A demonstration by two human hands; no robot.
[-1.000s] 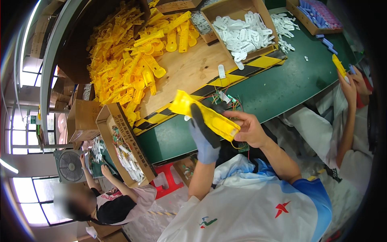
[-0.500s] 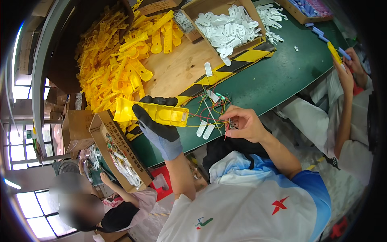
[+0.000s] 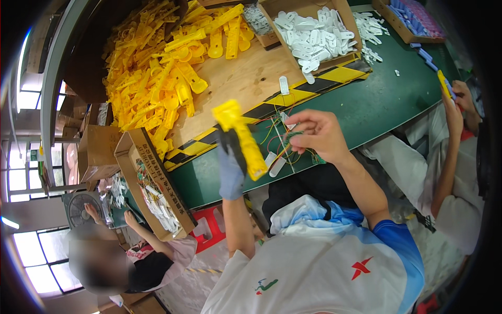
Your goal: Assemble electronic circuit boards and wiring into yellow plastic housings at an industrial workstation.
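Note:
My left hand (image 3: 231,170), in a grey-and-black work glove, is closed round a long yellow plastic housing (image 3: 241,135). The housing stands steeply tilted, wide end up, and is smeared by motion. Bare, my right hand (image 3: 325,137) pinches a bundle of thin coloured wires (image 3: 283,154) just right of the housing's lower end. A small green circuit board (image 3: 316,157) hangs below that hand. Small white plastic covers (image 3: 277,166) lie on the green tabletop (image 3: 201,180) beneath the wires. Another white cover (image 3: 284,85) rests by the striped edge.
Behind my hands, yellow housings (image 3: 157,68) are heaped on a wooden board (image 3: 240,73) edged with black-and-yellow tape. A carton (image 3: 355,31) holds white covers. Left stands a carton (image 3: 180,209) with wired parts. One co-worker (image 3: 452,115) handles a yellow piece at right; another person (image 3: 151,256) sits lower left.
My left hand has swung the yellow housing from lying level to steeply tilted and moved it slightly right. My right hand has risen a little, lifting the wires and board.

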